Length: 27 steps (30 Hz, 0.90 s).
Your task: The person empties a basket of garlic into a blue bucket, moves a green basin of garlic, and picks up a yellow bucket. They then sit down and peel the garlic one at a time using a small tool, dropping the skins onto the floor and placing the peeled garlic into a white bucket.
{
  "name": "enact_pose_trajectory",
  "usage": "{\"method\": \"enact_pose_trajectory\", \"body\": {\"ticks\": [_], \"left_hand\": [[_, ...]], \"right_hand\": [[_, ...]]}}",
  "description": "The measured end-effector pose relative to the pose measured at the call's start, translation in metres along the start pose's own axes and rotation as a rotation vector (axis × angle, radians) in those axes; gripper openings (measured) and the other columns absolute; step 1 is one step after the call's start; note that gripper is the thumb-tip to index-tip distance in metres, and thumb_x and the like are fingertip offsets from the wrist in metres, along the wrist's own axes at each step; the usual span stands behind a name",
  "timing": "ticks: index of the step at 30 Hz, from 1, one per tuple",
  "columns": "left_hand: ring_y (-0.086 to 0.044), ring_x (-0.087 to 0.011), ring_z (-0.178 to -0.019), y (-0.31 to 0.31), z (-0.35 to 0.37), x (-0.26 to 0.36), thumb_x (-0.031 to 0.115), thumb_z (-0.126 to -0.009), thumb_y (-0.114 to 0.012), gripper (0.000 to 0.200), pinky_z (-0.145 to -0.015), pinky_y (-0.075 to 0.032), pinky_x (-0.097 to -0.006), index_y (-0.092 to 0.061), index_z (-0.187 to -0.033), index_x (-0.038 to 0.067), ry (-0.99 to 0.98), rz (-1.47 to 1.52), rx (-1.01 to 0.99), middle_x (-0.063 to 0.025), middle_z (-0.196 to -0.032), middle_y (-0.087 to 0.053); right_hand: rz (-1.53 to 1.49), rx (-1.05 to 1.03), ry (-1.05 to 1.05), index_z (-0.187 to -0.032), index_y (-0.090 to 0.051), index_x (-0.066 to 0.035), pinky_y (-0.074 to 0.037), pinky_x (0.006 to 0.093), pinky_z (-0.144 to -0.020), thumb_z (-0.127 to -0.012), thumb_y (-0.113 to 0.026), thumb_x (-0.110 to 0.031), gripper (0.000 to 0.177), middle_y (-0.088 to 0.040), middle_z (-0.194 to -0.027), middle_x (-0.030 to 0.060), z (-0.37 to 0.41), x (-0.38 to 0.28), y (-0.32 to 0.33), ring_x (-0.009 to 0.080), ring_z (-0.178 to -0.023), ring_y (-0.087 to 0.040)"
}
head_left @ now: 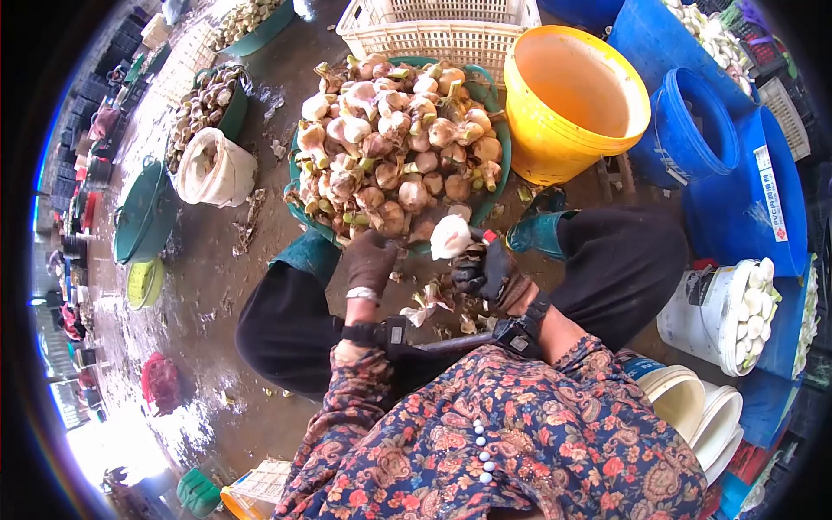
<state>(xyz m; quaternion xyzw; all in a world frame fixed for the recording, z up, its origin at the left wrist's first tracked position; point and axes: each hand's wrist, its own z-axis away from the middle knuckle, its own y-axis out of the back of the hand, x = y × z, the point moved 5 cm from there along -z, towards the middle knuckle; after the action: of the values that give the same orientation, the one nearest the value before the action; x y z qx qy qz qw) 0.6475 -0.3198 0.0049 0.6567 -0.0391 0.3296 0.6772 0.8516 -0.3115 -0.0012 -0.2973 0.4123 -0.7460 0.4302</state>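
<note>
Two gloved hands are near each other, and from the left I meet the left hand (371,264) first, back turned up and fingers curled, so I cannot tell whether it grips anything. Just past it, at about one o'clock, rises a heap of garlic bulbs (394,152) in a green tub (487,94), stalks pointing every way. Next comes one white bulb (451,237), between two and three o'clock from the left hand and apart from it, the heap at the bulb's eleven. It looks roundish; I make out no clear long axis. The right hand (490,273) is the nearer, holding it from between four and five o'clock, fingers drawn in. Further right, a yellow bucket (550,152) stands between the bulb's one and two, and a white bucket (698,316) lies well apart, between three and four
</note>
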Motion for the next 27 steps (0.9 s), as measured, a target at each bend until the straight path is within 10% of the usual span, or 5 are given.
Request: {"method": "enact_pose_trajectory", "body": {"ticks": [15, 19, 23, 25, 27], "left_hand": [[-0.059, -0.0136, -0.084, 0.026, 0.049, 0.023, 0.006, -0.087, -0.053, 0.026, -0.072, -0.049, -0.0243, -0.053, -0.111, -0.002, -0.409, 0.847, 0.294, -0.0085, -0.093, -0.062], [-0.057, -0.0168, -0.095, 0.039, 0.057, 0.04, 0.014, -0.082, -0.065, 0.044, -0.078, -0.049, -0.0268, -0.049, -0.12, -0.001, -0.159, 0.962, -0.454, -0.0106, -0.102, -0.06], [-0.057, -0.0135, -0.092, 0.058, 0.061, 0.055, 0.011, -0.079, -0.068, 0.039, -0.078, -0.048, -0.0254, -0.055, -0.114, 0.0, -0.087, 1.142, -0.394, -0.0071, -0.101, -0.06], [-0.057, -0.0127, -0.092, 0.053, 0.067, 0.059, 0.009, -0.078, -0.069, 0.037, -0.078, -0.047, -0.0253, -0.057, -0.112, 0.0, -0.047, 1.195, -0.482, -0.006, -0.101, -0.06], [-0.057, -0.0106, -0.085, 0.051, 0.074, 0.062, 0.008, -0.074, -0.072, 0.033, -0.074, -0.048, -0.025, -0.061, -0.103, -0.001, -0.285, 1.107, -0.34, -0.0039, -0.097, -0.061]], "right_hand": [[0.233, -0.076, 0.146, -0.109, -0.056, -0.01, -0.036, 0.0228, -0.045, -0.086, -0.045, -0.046, 0.044, -0.054, -0.07, -0.0018, -0.002, 0.006, -0.01, 0.0084, -0.048, -0.043], [0.759, -0.077, 0.449, -0.115, -0.052, -0.009, -0.04, 0.0229, -0.046, -0.086, -0.048, -0.04, 0.043, -0.06, -0.079, -0.0009, 0.009, 0.001, -0.027, 0.0082, -0.054, -0.049], [0.099, -0.577, -0.268, -0.123, -0.046, -0.006, -0.048, 0.0309, -0.08, -0.076, -0.068, -0.013, 0.053, -0.057, -0.109, 0.0057, -0.008, 0.022, -0.021, 0.0144, -0.095, -0.056], [1.608, -0.319, 0.942, -0.121, -0.047, -0.003, -0.044, 0.0342, -0.09, -0.072, -0.071, -0.009, 0.055, -0.056, -0.112, 0.008, 0.006, 0.008, -0.03, 0.0192, -0.103, -0.054], [1.573, -0.21, 0.829, -0.118, -0.05, -0.002, -0.044, 0.0343, -0.089, -0.074, -0.07, -0.014, 0.049, -0.056, -0.112, 0.0107, -0.009, -0.006, -0.006, 0.0208, -0.102, -0.055]]}}
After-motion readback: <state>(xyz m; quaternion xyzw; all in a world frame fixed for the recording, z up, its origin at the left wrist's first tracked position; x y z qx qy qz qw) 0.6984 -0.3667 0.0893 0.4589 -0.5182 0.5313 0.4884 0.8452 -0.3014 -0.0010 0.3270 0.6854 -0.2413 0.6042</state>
